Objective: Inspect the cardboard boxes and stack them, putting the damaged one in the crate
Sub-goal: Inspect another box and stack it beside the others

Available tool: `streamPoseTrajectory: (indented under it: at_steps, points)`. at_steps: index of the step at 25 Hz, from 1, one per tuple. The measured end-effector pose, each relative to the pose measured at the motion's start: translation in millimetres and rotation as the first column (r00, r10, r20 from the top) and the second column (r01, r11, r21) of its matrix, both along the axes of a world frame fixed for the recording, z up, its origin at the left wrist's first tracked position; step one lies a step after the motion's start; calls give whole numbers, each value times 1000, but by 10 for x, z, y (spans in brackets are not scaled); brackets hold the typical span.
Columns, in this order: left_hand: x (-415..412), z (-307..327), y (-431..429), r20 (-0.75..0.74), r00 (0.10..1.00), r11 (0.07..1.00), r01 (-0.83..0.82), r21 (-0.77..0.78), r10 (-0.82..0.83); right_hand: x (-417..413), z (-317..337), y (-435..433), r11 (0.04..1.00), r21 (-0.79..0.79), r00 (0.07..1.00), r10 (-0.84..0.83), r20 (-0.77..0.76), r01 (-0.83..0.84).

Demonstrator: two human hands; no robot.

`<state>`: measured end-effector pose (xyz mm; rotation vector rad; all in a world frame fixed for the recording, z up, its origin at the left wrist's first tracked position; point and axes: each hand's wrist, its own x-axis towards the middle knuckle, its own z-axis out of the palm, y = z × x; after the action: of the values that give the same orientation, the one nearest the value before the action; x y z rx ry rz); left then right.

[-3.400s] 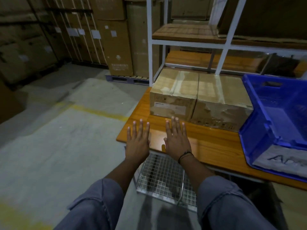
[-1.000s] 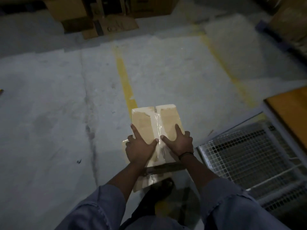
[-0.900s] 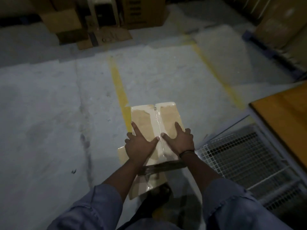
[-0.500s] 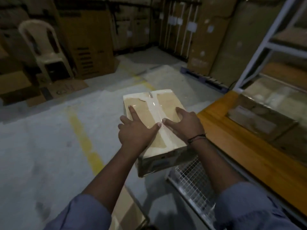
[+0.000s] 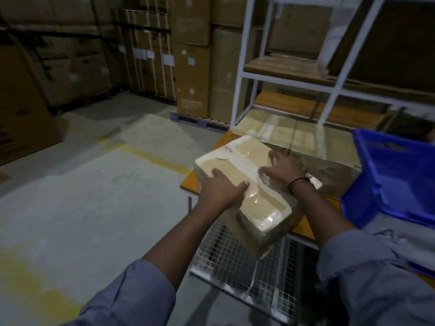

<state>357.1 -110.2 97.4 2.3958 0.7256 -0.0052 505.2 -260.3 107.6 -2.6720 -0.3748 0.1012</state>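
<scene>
My left hand (image 5: 221, 189) and right hand (image 5: 285, 167) gripped a tilted tan cardboard box (image 5: 257, 209), glossy clear tape (image 5: 244, 164) crossing its top.

No text reads clean. A grey panel (image 5: 397, 234) at the near side of the blue crate (image 5: 395, 175) shows the start of large letters. The first looks like "A", the rest is blurred and cut off. White stickers (image 5: 168, 60) on the stacked cartons (image 5: 190, 74) are too small to read.
</scene>
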Motion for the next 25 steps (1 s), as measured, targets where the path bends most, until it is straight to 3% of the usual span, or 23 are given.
streamPoseTrajectory:
  at_steps: [3,8,10,13,15,19,22,25]
  points:
    - [178,-159,-384,58,994,994,100,-50,-97,52,-185,-344,984,-177,1000,-19,-18,16]
    - [404,-233,-389,271,958,995,99,-12,-92,-269,-308,-382,958,-230,985,161,-63,-172]
    - [480,-217,-242,306,947,991,68,114,-100,-492,-375,-336,921,-299,968,243,-64,-251]
    - [561,-293,-39,232,958,946,90,311,-167,-608,-422,-412,893,-360,958,287,-5,-270]
    - [577,-391,44,257,946,960,132,245,-196,-586,-386,-541,921,-312,964,260,48,-233]
    - [471,-519,59,452,867,966,255,-37,-211,-632,-373,-807,946,-276,966,216,140,-172]
    - [362,-553,-76,467,843,948,318,-35,-266,-765,-378,-1138,958,-285,981,88,172,-36]
    - [303,-621,-195,437,850,939,341,-34,-293,-900,-464,-1403,961,-176,976,-197,92,211]
